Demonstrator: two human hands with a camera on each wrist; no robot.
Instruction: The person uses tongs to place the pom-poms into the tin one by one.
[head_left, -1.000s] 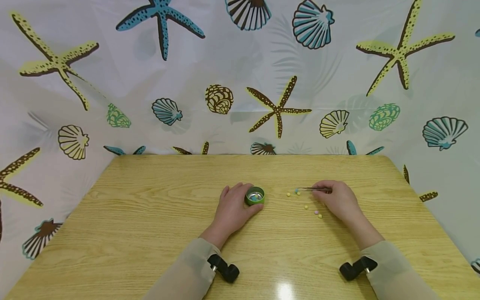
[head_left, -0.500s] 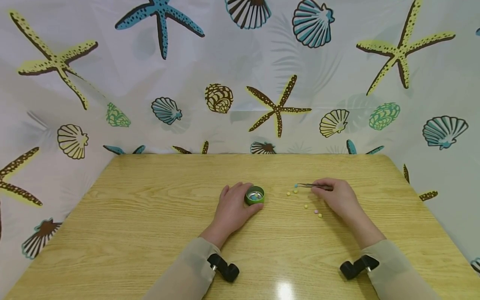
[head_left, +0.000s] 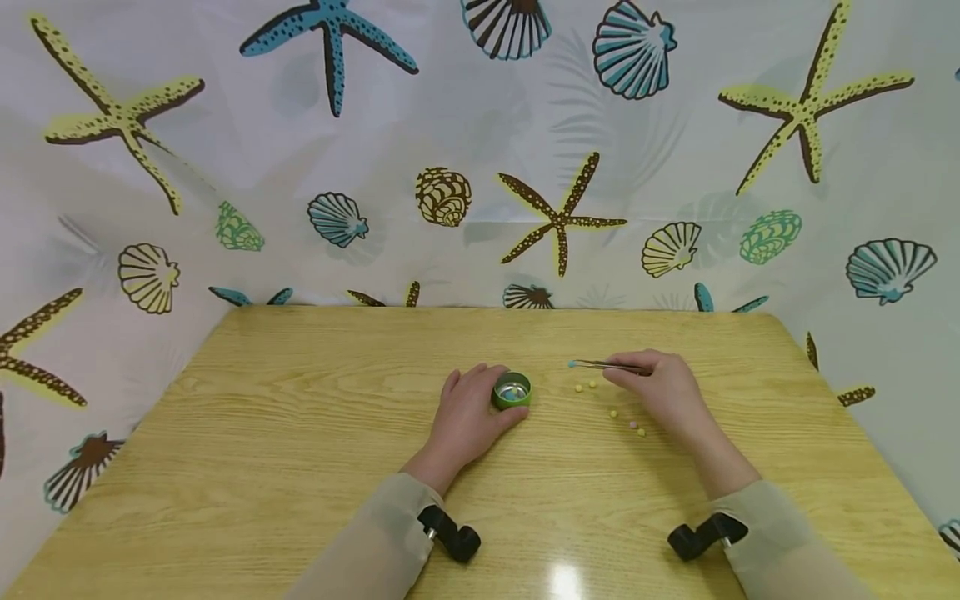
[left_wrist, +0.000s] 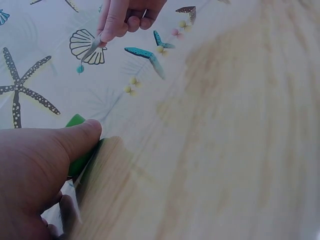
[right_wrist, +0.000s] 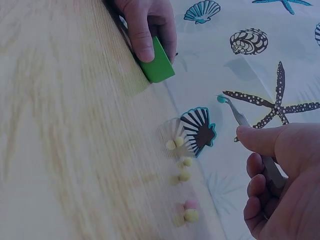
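Note:
My left hand [head_left: 471,414] curls round a small round green tin [head_left: 501,406], thumb on its near side and fingers on the far side. The tin stands upright on the table, with blue and yellow bits inside its shiny interior. My right hand [head_left: 663,390] pinches a pair of tweezers [head_left: 600,364] with bent tips that point left toward the tin. At the tips sits a small blue bead [right_wrist: 221,99], lifted above the tabletop. Below the tweezers lie several small yellow beads [head_left: 613,414] and one pink bead [head_left: 633,425].
The wooden table [head_left: 300,433] reaches back to a white curtain [head_left: 375,150] printed with starfish and shells. Each sleeved wrist carries a black camera mount, a left mount [head_left: 450,533] and a right mount [head_left: 708,535].
The blue bead has left the tabletop beside a yellow bead and moved left in the tweezers, nearer the tin. My right hand travelled with it, while my left hand and the tin stayed put.

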